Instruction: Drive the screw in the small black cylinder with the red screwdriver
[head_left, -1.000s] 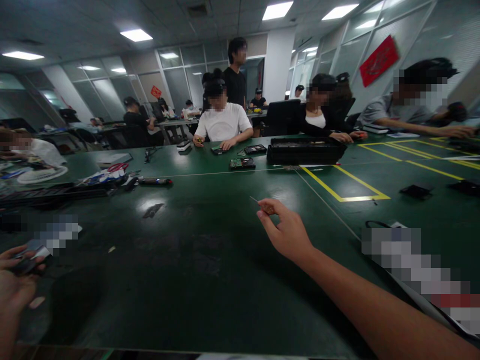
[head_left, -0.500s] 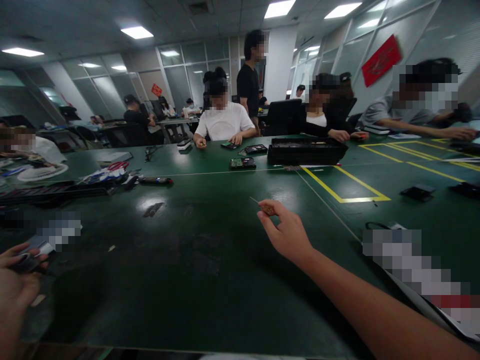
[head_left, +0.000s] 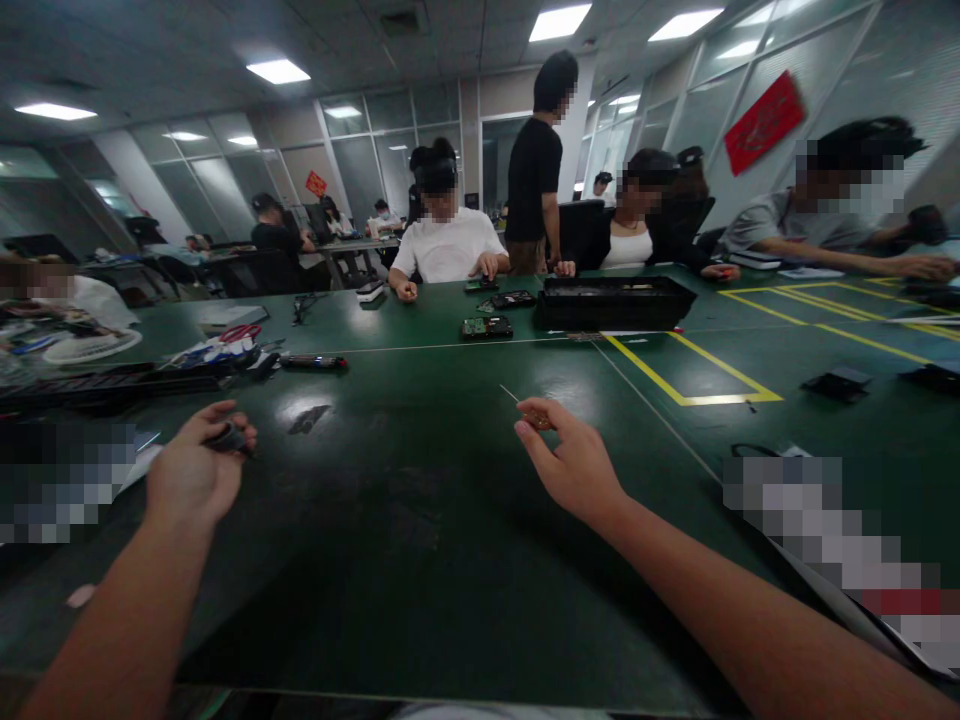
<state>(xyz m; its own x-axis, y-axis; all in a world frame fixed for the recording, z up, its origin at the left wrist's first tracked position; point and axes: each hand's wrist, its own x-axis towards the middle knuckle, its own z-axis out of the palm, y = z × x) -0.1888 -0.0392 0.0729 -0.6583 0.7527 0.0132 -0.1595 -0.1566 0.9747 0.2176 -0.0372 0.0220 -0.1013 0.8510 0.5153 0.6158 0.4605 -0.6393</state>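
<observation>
Over the left part of the green table (head_left: 337, 600), my left hand (head_left: 199, 460) is closed around a small dark object (head_left: 227, 438) that I cannot name. My right hand (head_left: 570, 455) pinches a small brownish piece (head_left: 537, 416) with a thin, light-coloured pin or wire (head_left: 509, 393) sticking out toward the upper left. Both hands are raised above the tabletop and stand well apart. A dark patch (head_left: 309, 419) lies on the table between them, nearer the left hand.
Beyond the hands are a pen-like tool (head_left: 313, 363), red-handled scissors (head_left: 240, 333), a green circuit board device (head_left: 486, 327) and a long black case (head_left: 615, 303). Yellow tape (head_left: 694, 400) marks the right side. Several people sit across the table.
My left hand has moved right and forward from the left edge, still holding the dark object. My right hand has hardly moved. The standing person behind has shifted right.
</observation>
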